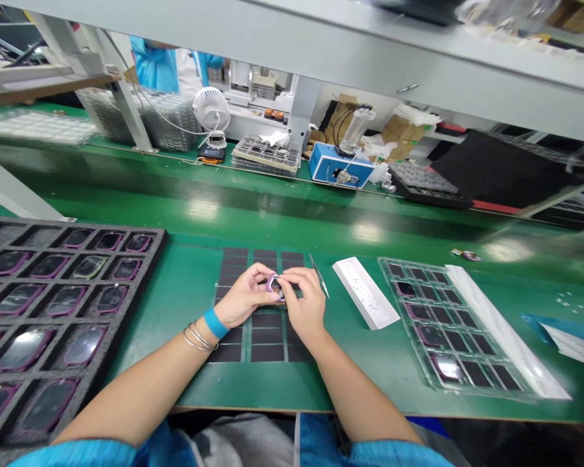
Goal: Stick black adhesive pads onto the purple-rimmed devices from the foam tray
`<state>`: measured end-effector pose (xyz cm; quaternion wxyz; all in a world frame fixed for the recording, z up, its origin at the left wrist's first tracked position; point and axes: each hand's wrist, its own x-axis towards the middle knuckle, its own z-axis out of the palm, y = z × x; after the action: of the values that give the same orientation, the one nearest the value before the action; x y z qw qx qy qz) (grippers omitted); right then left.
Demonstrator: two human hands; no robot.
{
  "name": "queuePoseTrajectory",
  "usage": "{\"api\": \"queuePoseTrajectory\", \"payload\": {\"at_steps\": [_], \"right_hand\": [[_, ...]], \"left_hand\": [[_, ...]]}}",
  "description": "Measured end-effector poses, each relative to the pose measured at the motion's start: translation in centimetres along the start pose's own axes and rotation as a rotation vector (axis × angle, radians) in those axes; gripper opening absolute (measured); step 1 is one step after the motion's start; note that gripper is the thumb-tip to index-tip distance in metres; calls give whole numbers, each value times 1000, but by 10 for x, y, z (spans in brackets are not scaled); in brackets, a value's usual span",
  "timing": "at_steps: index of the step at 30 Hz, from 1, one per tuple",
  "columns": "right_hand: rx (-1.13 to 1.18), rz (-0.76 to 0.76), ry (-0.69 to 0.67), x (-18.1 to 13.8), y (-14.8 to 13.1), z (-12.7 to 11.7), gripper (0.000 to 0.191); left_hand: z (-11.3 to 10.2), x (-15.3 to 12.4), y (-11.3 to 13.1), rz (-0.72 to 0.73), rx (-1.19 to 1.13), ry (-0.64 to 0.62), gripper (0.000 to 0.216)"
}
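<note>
A small purple-framed watch case is between my hands, above the middle of the bench. My left hand grips its left side, fingers wrapped round the frame. My right hand is closed, with thumb and fingertips pressed at the case's right side; they hide part of its inside. A thin, pointed tool, perhaps tweezers, sticks out behind the right fingers. Rows of black rectangular pieces lie on the green bench beneath my hands.
A grey foam tray of purple-framed watches stands at left. To the right are a white box with tiny bits and a clear plastic tray holding dark screens. A white fan and a blue machine stand behind; a shelf hangs overhead.
</note>
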<state>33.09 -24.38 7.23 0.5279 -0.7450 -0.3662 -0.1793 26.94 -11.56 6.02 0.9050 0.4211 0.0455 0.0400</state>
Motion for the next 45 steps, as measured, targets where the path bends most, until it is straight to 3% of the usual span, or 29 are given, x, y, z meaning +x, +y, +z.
{"api": "queuePoseTrajectory", "payload": {"at_steps": [7, 12, 18, 25, 37, 45], "right_hand": [[-12, -23, -98, 4, 6, -2, 12], [33, -59, -203, 9, 12, -9, 10], [-132, -101, -72, 1, 6, -2, 12], [144, 104, -169, 10, 8, -14, 8], [127, 113, -244, 8, 5, -11, 8], [-97, -87, -149, -3, 6, 0, 14]], "left_hand": [[-2, 2, -2, 63, 62, 38, 46], [-6, 4, 1, 18, 66, 2, 44], [-8, 4, 3, 23, 81, -9, 43], [-16, 4, 13, -13, 101, -80, 39], [-24, 5, 16, 55, 166, -145, 40], [-25, 7, 14, 96, 237, -105, 40]]}}
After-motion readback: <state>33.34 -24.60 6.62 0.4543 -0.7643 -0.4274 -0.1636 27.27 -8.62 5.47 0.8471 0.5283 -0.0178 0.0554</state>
